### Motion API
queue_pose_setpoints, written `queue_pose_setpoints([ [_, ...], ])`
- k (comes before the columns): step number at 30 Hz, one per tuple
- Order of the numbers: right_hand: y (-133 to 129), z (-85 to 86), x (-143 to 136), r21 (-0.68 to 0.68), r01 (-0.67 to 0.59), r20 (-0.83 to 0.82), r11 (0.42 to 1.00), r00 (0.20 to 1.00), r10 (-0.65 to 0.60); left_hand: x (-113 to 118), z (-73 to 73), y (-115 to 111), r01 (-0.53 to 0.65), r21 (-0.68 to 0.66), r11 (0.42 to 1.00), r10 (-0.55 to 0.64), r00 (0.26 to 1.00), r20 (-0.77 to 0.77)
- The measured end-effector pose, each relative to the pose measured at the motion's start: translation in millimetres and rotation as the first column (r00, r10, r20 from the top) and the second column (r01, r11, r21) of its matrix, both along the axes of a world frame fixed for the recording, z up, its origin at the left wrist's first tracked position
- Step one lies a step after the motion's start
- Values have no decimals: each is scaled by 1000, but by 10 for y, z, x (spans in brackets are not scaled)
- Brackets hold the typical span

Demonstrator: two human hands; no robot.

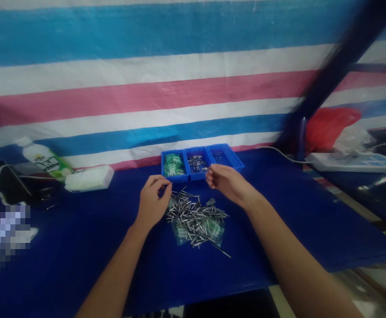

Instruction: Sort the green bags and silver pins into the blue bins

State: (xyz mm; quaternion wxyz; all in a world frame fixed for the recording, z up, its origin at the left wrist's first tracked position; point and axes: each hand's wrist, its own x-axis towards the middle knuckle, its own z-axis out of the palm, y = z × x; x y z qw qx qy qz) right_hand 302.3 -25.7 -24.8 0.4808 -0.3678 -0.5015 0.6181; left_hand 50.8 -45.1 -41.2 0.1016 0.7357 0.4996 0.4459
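Note:
A heap of thin silvery metal pins (193, 214) lies on the blue tabletop, over small clear-green plastic packets (181, 233) with pale pieces inside. My left hand (153, 198) is at the heap's left edge, thumb and forefinger pinched together; what they hold, if anything, is too small to name. Over the front of the blue bins, my right hand (227, 183) has its fingers curled closed. A small pale bit shows at its fingertips, too blurred to identify. Behind the hands, the left bin (175, 179) holds green packets, the middle bin (199, 176) pins, and the right bin (232, 157) a few thin pieces.
At the left are a white-and-green bottle (45, 159), a white tissue pack (89, 178) and a dark phone-like object (10, 185). A power strip (352, 162) and a red bag (330, 126) lie to the right. A striped sheet (146, 97) hangs behind the table.

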Motion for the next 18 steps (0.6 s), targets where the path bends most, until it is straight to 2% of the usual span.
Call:
queue_pose_setpoints([
  [4, 37, -24, -41, -106, 121, 72, 987, 991, -114, -7, -20, 8, 7, 3, 1000, -7, 1000, -1],
  [7, 37, -43, -52, -49, 162, 214, 986, 966, -148, -8, -25, 8, 15, 1, 1000, -15, 1000, -8],
  [10, 12, -73, -60, 145, 50, 492, 988, 863, -116, -6, -23, 6, 23, -7, 1000, -23, 1000, -4],
  [13, -17, -131, -80, 253, -131, 738, 959, 667, -104, -5, -25, 7, 28, -6, 1000, -28, 1000, -12],
  [15, -24, -185, -97, 286, -214, 822, 934, 555, -125, -4, -27, 8, 32, -4, 999, -32, 999, -24],
  [18, -16, -259, -118, 337, -289, 855, 896, 493, -162, 1, -27, 5, 37, -3, 999, -37, 999, -39],
])
